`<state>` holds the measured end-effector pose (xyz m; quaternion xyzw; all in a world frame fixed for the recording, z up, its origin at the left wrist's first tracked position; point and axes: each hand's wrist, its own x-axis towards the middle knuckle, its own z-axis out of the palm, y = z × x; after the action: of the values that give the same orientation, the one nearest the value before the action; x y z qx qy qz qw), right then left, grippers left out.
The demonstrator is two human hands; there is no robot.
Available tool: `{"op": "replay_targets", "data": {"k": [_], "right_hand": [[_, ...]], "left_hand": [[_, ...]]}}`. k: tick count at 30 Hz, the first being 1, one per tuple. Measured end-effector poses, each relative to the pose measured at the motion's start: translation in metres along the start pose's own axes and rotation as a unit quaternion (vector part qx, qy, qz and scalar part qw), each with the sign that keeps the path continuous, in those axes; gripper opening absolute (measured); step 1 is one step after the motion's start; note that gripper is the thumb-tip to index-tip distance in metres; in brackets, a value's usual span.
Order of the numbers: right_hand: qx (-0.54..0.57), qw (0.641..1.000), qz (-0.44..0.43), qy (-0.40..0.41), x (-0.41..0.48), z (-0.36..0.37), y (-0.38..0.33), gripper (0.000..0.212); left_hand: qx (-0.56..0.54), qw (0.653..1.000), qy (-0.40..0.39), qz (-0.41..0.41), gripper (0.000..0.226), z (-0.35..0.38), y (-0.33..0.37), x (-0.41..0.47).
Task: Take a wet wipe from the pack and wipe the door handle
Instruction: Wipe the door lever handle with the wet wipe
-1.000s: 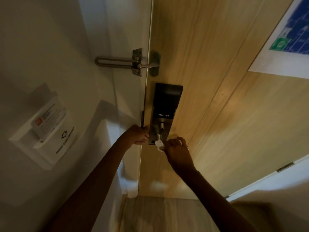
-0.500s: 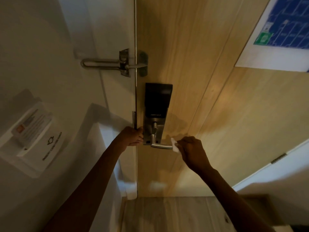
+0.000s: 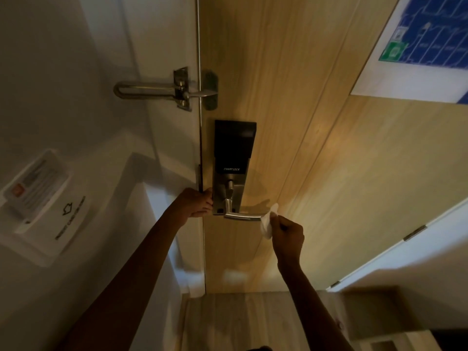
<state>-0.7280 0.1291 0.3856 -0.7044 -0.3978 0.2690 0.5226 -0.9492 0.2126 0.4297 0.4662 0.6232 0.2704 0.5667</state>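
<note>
While the right hand [image 3: 287,233] pinches a white wet wipe [image 3: 268,222] against the right tip of the door handle [image 3: 241,217], the left hand [image 3: 197,203] grips the door edge [image 3: 201,173]; wrapping the wipe round the handle should clean every side.

Two slim bare forearms, bare left hand [image 3: 195,203] and right hand [image 3: 288,234], dimly lit.

White wipe [image 3: 268,224], silver handle [image 3: 241,217], black lock [image 3: 234,145], tan door [image 3: 316,173]

Finishes I log:
door handle [image 3: 243,217] satin metal; lock body [image 3: 234,143] matt black; door [image 3: 291,97] smooth wood grain; wet wipe [image 3: 267,224] white cloth.
</note>
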Motion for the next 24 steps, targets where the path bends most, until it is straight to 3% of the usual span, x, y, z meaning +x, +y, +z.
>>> {"op": "replay_targets", "data": {"k": [4, 11, 15, 21, 24], "right_hand": [[-0.01, 0.999, -0.009, 0.029, -0.008, -0.003, -0.002, 0.018], [-0.014, 1.0, 0.006, -0.01, 0.004, -0.008, -0.007, 0.017], [-0.103, 0.993, -0.047, -0.039, 0.009, -0.031, -0.017, 0.015], [-0.028, 0.98, -0.189, 0.053, 0.021, -0.025, -0.043, 0.015], [-0.006, 0.981, -0.184, 0.061, 0.018, -0.012, -0.037, 0.012]], "left_hand": [[-0.012, 1.0, 0.003, -0.007, 0.049, 0.0, 0.001, 0.0], [0.004, 1.0, 0.001, 0.001, 0.049, -0.001, -0.001, 0.001], [0.004, 1.0, -0.004, -0.003, 0.051, -0.001, 0.001, -0.002], [0.0, 1.0, 0.001, -0.002, 0.051, 0.0, 0.002, -0.003], [0.005, 1.0, 0.001, 0.0, 0.052, 0.0, 0.0, -0.002]]}}
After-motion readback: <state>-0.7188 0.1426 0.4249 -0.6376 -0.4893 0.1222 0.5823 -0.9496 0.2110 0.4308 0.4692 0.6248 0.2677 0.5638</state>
